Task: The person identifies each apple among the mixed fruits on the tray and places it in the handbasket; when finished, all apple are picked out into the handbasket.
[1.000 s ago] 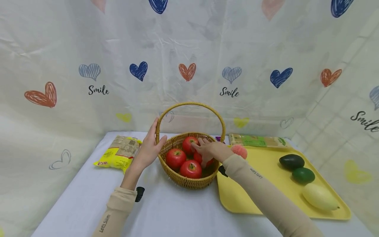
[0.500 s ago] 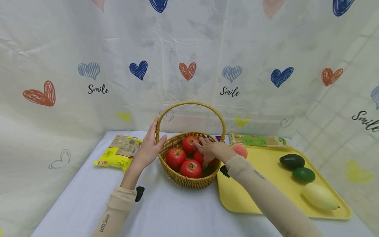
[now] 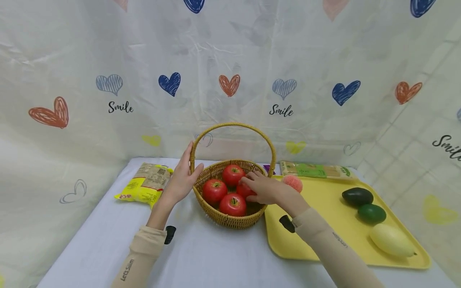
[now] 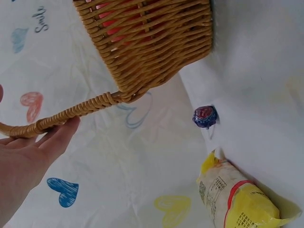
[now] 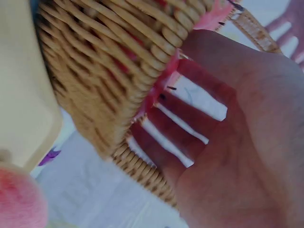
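A wicker basket (image 3: pixel 230 222) with a tall arched handle stands mid-table, holding several red apples (image 3: pixel 214 192). My left hand (image 3: pixel 181 180) holds the left side of the basket handle (image 3: pixel 234 125), the handle passing between thumb and fingers; in the left wrist view, fingertips touch the handle (image 4: pixel 71 111). Over the basket's right rim, my right hand (image 3: pixel 270 188) reaches in beside the rightmost apple (image 3: pixel 245 191) and partly covers it. In the right wrist view its fingers (image 5: pixel 171 128) are spread apart, with red apple skin beyond them; whether they touch it I cannot tell.
Right of the basket, a yellow tray (image 3: pixel 306 244) carries a fuzzy peach (image 3: pixel 293 183), two dark green fruits (image 3: pixel 371 214) and a pale yellow fruit (image 3: pixel 393 240). Behind lies a green-labelled package (image 3: pixel 317 171). On the left is a yellow bag (image 3: pixel 145 184); a wrapped lollipop (image 4: pixel 205 117) shows near the basket.
My right hand has drawn back to the right, off the apples toward the basket's rim, uncovering more of the rightmost apple. My left hand stays at the handle.
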The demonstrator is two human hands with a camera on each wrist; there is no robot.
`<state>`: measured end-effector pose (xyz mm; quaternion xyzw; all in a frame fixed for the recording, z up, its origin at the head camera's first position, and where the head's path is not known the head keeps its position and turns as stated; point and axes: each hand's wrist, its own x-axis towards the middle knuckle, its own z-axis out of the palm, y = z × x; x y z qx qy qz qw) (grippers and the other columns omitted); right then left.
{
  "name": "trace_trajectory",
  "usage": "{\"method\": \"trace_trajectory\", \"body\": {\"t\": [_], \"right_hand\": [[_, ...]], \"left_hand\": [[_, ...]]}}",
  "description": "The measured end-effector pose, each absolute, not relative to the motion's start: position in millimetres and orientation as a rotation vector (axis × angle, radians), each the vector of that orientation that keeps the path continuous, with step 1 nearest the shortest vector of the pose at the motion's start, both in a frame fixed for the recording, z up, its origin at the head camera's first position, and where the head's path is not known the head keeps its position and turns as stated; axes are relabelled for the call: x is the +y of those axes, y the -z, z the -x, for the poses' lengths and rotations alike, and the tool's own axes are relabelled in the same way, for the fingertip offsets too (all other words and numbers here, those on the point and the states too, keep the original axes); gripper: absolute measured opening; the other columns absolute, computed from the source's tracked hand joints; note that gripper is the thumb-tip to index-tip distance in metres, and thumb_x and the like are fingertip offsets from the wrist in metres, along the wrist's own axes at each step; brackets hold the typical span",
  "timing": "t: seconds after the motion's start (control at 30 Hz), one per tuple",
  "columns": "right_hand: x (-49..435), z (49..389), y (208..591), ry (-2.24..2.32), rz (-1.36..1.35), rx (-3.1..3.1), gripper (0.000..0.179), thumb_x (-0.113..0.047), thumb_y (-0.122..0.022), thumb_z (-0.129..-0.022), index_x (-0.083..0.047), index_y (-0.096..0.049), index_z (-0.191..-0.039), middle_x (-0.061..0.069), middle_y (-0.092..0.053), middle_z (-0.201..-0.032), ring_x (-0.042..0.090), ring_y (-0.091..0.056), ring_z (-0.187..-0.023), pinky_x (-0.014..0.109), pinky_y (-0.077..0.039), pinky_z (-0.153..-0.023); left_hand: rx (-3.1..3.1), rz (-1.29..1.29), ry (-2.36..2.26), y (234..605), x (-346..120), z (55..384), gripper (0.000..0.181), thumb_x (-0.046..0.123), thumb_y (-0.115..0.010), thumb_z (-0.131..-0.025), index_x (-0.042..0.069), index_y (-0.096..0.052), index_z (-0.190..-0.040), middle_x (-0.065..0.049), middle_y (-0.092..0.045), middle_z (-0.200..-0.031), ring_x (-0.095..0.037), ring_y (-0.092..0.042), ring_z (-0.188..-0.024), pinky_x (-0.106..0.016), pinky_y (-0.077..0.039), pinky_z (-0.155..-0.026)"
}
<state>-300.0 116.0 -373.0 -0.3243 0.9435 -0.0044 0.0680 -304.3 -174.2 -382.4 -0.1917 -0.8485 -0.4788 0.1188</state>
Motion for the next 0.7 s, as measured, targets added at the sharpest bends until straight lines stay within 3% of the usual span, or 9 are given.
{"method": "trace_trajectory", "body": {"t": [0.27,0.53,0.7], "right_hand": [[140.8,273.1,377.1,0.149,1.077,2.912,0.043,-0.023,-0.064,-0.102,-0.008,-0.058,-0.141,0.014,-0.059,-0.144,0.036,-0.054,-0.133,0.052,-0.050,-0.111],[173.6,247.4,383.8,0.382,1.037,2.965,0.037,-0.023,-0.066,-0.101,-0.012,-0.063,-0.136,0.006,-0.065,-0.133,0.026,-0.060,-0.123,0.047,-0.055,-0.104],[191.6,246.0,384.0,0.416,1.005,3.018,0.035,-0.020,-0.065,-0.101,-0.013,-0.063,-0.135,0.004,-0.065,-0.132,0.027,-0.060,-0.125,0.049,-0.056,-0.101]], "left_hand": [[-2.486,0.545,1.365,382.5,-174.6,304.9,0.080,0.038,-0.052,-0.107,0.021,-0.002,-0.167,-0.003,-0.008,-0.175,-0.029,-0.014,-0.162,-0.055,-0.023,-0.129],[-2.506,0.548,1.382,382.9,-171.3,300.5,0.080,0.038,-0.052,-0.107,0.022,-0.001,-0.167,-0.004,-0.007,-0.175,-0.031,-0.015,-0.161,-0.056,-0.026,-0.128],[-2.518,0.527,1.369,381.9,-171.7,300.2,0.080,0.039,-0.051,-0.107,0.023,0.000,-0.167,-0.005,-0.007,-0.175,-0.032,-0.016,-0.161,-0.058,-0.030,-0.125]]}}
